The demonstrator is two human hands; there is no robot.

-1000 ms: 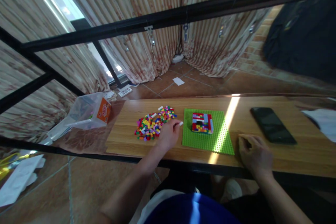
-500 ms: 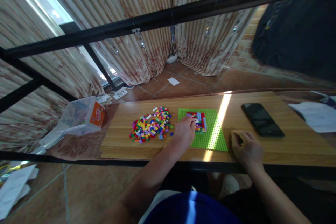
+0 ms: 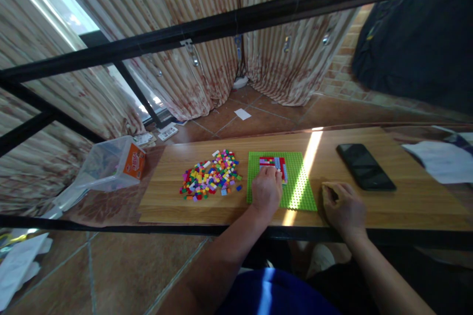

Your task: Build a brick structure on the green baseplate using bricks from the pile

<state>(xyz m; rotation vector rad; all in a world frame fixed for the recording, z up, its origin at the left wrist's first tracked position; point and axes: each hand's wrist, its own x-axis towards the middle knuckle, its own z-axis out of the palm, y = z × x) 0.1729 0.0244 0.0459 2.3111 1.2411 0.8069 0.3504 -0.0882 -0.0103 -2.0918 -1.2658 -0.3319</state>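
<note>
- Pressure from the left hand point(image 3: 266, 189), its fingers bent down over the brick block point(image 3: 276, 162) at the far end of the green baseplate point(image 3: 300, 188), could shift the plate. I cannot tell whether it pinches a brick.
- Right hand point(image 3: 342, 209) lies loosely curled on the table point(image 3: 406, 206) just right of the plate, apparently not steadying it.
- Loose bricks point(image 3: 210, 179) on the left could scatter under the forearm.

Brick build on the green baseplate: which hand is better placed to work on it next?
Probably the left. The left hand is right over the brick build, with the loose brick pile close beside it. The right hand rests on the table, off the green baseplate.
</note>
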